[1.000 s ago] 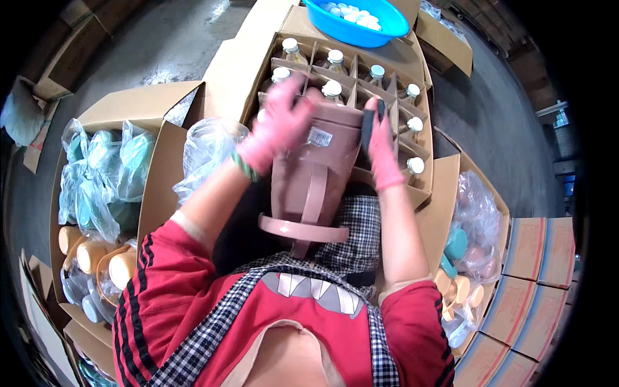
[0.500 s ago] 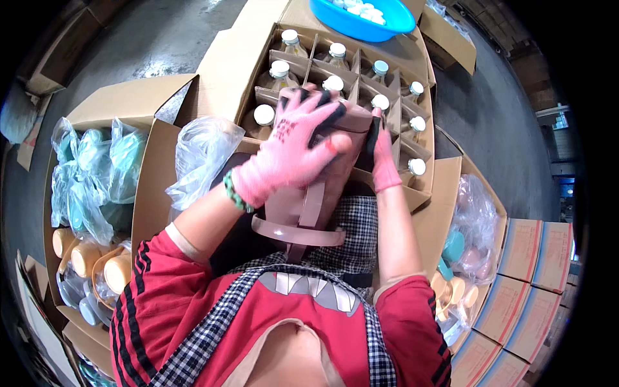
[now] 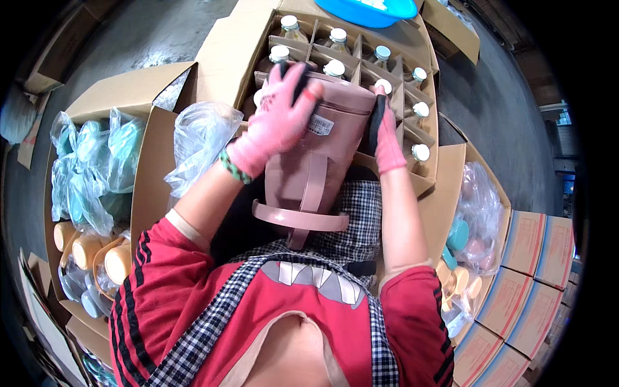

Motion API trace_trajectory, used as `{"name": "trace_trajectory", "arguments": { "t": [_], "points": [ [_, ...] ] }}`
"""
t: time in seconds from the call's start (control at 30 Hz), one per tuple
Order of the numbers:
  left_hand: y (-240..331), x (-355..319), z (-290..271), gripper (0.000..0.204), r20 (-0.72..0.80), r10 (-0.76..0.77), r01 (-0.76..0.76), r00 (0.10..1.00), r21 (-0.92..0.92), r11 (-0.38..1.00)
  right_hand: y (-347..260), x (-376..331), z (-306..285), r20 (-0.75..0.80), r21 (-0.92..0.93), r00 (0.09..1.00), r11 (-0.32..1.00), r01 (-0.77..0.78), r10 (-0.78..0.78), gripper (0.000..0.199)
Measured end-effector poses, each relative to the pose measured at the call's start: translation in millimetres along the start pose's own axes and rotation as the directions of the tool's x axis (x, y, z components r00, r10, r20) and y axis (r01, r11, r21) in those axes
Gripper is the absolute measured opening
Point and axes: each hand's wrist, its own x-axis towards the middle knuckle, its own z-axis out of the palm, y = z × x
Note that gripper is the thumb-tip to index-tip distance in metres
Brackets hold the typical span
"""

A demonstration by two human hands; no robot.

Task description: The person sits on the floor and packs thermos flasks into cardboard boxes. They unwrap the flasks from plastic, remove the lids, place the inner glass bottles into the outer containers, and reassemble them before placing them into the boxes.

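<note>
A mauve plastic jug (image 3: 293, 184) with a side handle is between my two gloved hands, above my lap. Its wide end leans over the carton in front, and a curved mauve band (image 3: 300, 218) crosses its near end. My left hand (image 3: 280, 119), in a pink glove with dark fingertips, grips the jug's upper left edge. On the upper right side my right hand (image 3: 385, 132) presses, its thumb by the rim and most fingers hidden behind the jug. A small white label (image 3: 320, 125) shows on the jug wall.
Ahead stands a divided carton (image 3: 424, 174) of clear bottles with white or teal caps. Behind it sits a blue basin (image 3: 374, 14). At left, an open carton (image 3: 149, 168) holds bagged teal items and orange-capped ones; a plastic bag (image 3: 203, 145) lies beside it. Stacked cartons (image 3: 509, 306) stand at right.
My left hand has shifted left and back from across the jug, uncovering the label and more of its wide end. My right hand stays at the right side.
</note>
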Motion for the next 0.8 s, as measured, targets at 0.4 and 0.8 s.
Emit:
{"name": "trace_trajectory", "arguments": {
  "t": [0.4,0.8],
  "points": [
    [16.2,19.3,-32.0,0.048,-0.004,0.043,-0.04,0.999,-0.46,0.887,-64.7,-5.5,21.2,0.254,0.337,0.955,0.94,0.06,-0.152,0.067],
    [77.7,20.7,-73.7,0.059,0.019,0.314,-0.308,0.949,-0.147,0.94,-125.1,-109.0,33.1,-0.012,0.191,0.664,0.65,0.736,-0.748,0.07]
  ]
}}
